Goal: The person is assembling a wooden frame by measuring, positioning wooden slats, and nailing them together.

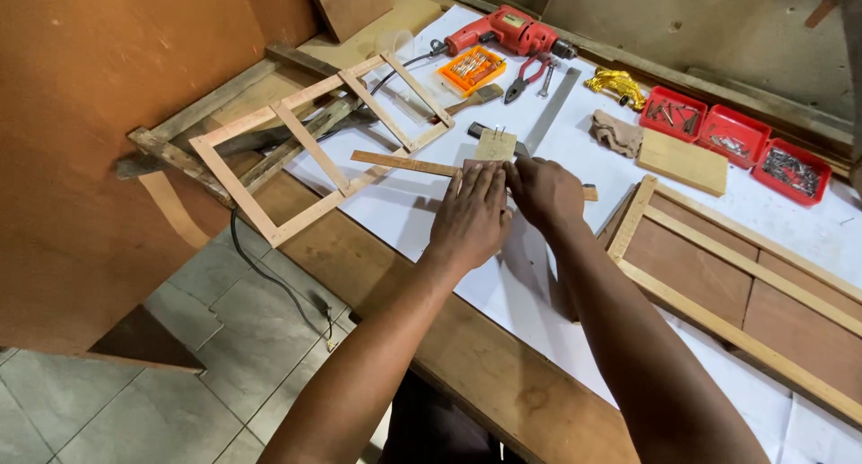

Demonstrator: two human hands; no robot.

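Observation:
My left hand (470,214) lies flat, fingers together, pressing on a thin wooden strip (404,163) that runs across the white sheet (539,275) on the workbench. Close beside it, my right hand (543,190) pinches at the strip, at the base of a small square wooden block (496,144) that stands on the strip with two small nails sticking up from its top. Both hands touch each other over the strip. The strip's right end (590,194) shows past my right wrist.
A light wooden lattice frame (314,145) lies to the left over rough planks. Behind are a red electric drill (507,31), an orange box of bits (473,69), pliers (530,73), a steel ruler (552,109), three red trays of nails (732,139), a wooden block (682,161). A larger frame (736,275) lies right.

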